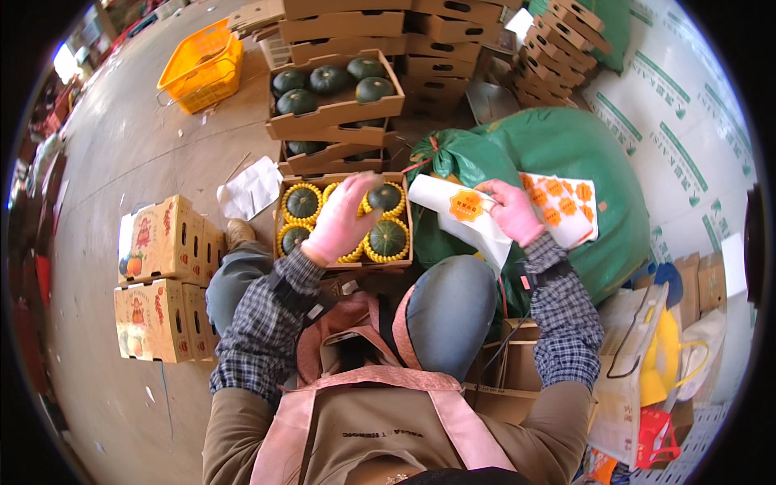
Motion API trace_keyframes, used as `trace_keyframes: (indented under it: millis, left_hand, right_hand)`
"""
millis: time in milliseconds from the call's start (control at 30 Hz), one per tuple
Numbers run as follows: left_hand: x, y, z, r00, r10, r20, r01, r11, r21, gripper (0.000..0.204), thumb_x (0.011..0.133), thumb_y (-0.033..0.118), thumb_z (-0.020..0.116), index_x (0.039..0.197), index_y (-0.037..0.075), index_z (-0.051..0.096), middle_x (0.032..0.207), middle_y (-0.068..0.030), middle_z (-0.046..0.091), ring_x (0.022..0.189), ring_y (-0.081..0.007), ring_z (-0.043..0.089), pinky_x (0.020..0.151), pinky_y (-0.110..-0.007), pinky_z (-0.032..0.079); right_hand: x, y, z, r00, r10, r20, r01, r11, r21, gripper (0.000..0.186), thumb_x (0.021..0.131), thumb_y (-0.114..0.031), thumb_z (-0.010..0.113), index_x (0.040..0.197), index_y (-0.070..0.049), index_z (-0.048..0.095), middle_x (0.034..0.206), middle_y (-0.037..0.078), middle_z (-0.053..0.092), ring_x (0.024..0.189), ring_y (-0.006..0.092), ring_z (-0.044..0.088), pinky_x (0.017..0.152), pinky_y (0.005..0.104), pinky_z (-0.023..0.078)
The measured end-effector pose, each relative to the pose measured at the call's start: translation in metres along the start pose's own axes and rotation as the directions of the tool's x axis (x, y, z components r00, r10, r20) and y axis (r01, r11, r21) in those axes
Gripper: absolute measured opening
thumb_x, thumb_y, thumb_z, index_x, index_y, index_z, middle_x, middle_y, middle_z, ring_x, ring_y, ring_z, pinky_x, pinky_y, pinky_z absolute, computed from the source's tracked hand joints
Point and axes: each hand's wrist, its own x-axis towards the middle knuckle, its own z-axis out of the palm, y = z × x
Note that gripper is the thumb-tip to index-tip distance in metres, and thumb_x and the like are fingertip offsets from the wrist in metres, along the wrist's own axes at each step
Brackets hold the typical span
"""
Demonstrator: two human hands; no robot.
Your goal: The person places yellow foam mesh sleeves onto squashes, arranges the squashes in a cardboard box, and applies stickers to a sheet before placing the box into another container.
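Note:
In front of me an open cardboard box (408,257) holds several dark green squashes (387,238), each in a yellow foam net (284,212). My left hand (341,220), in a pink glove, hovers above the box's middle; its thumb stands apart from the slightly blurred fingers, and nothing shows in it. To the right of the box, my right hand (516,213), also gloved in pink, pinches a curling white sticker sheet (436,194) with an orange label on it. Another sheet of orange stickers (563,212) lies on a bulging green sack (582,145) beside that hand.
Behind the box, stacked cartons (335,121) hold more squashes. Printed cartons (158,319) stand two high at the left. A yellow crate (202,69) and white paper (249,187) are on the floor. Bags (659,356) crowd the right side.

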Motion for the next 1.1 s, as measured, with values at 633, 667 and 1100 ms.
trace_keyframes:
  millis: [633, 667, 1100]
  left_hand:
    - [-0.020, -0.006, -0.079, 0.954, -0.291, 0.072, 0.248, 0.631, -0.735, 0.029, 0.078, 0.010, 0.068, 0.104, 0.002, 0.061, 0.093, -0.0075, 0.064, 0.085, -0.0134, 0.062, 0.076, -0.026, 0.051]
    - [-0.021, -0.008, -0.084, 0.923, -0.376, 0.080, 0.300, 0.573, -0.763, 0.026, 0.081, 0.015, 0.065, 0.103, 0.003, 0.062, 0.092, -0.0086, 0.063, 0.083, -0.0144, 0.062, 0.074, -0.026, 0.051]
    - [-0.284, -0.025, -0.325, 0.507, -0.713, -0.485, 0.620, 0.692, -0.369, 0.043, 0.079, 0.004, 0.063, 0.120, -0.002, 0.052, 0.103, -0.0059, 0.063, 0.088, -0.0131, 0.061, 0.079, -0.027, 0.051]
  right_hand:
    - [0.037, -0.149, 0.088, 0.929, -0.315, 0.197, 0.269, 0.936, 0.228, 0.015, 0.076, 0.004, 0.068, 0.090, 0.000, 0.067, 0.091, 0.003, 0.065, 0.084, 0.0093, 0.059, 0.078, 0.0231, 0.048]
    - [0.042, -0.153, 0.092, 0.917, -0.339, 0.210, 0.294, 0.930, 0.221, 0.015, 0.072, 0.003, 0.071, 0.085, -0.004, 0.069, 0.097, 0.003, 0.064, 0.092, 0.0131, 0.058, 0.083, 0.0264, 0.046]
    - [0.102, -0.081, 0.184, 0.916, -0.152, 0.370, 0.020, 0.941, 0.338, 0.034, 0.079, 0.006, 0.064, 0.109, -0.003, 0.050, 0.089, 0.002, 0.055, 0.075, 0.0088, 0.054, 0.072, 0.0232, 0.048]
